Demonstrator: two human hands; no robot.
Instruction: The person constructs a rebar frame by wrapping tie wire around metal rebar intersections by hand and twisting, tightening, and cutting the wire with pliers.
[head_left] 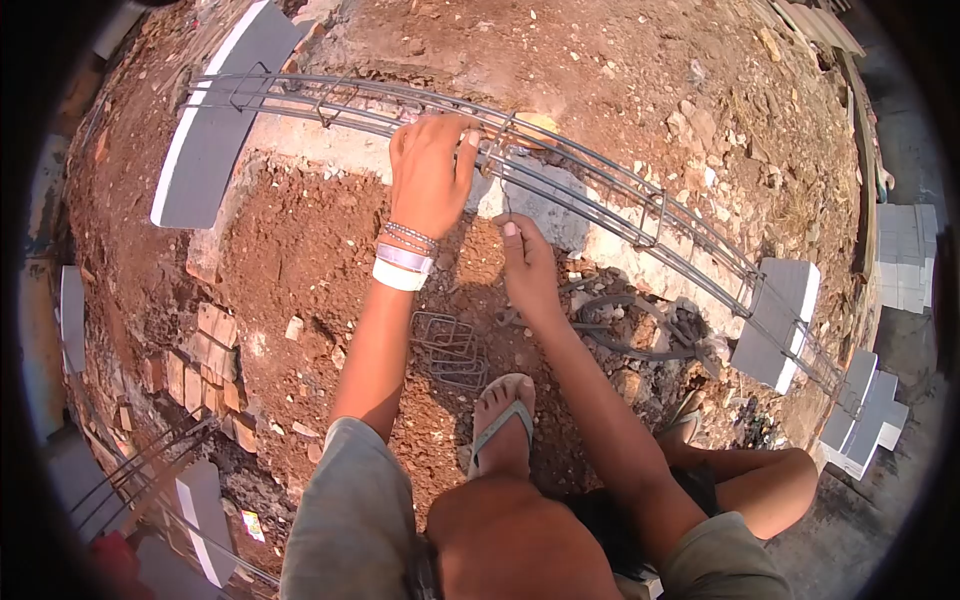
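A long rebar cage of thin steel bars with square stirrups runs across the view, its ends lying over two grey blocks. My left hand, with bracelets and a white band at the wrist, is closed over the cage's near bars beside a stirrup. Just below and to the right, my right hand pinches a thin wire that rises to the bars. Part of the bars and the left fingertips are hidden under the left hand. Between my forearms, several loose stirrups lie on the soil.
A left grey block and a right grey block bear the cage. Coiled dark strips and rubble lie near my right forearm. Broken bricks are heaped at left. More bars stretch across the lower left. My sandalled foot rests on soil.
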